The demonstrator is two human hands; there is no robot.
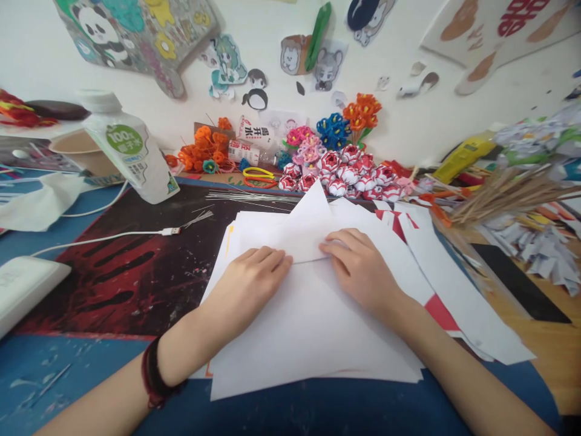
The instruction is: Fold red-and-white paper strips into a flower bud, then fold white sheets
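Note:
A folded white sheet of paper (305, 233) lies on a stack of white paper (313, 339), a pointed corner jutting out at its far side. On the left end of its near folded edge, my left hand (254, 275) presses with fingers together. My right hand (363, 266) has its fingers curled around the right end of the same sheet, thumb side toward the edge. The undersides of both hands' fingertips are hidden. A dark band circles my left wrist.
Behind the stack sit red-and-white paper flowers (349, 172) and thin wires (249, 197). At left are a white bottle (131, 151), a white cable (109, 236) and a white device (29, 290). Paper strips (458, 284), wooden sticks (508, 197) and a black strip (521, 284) lie at right.

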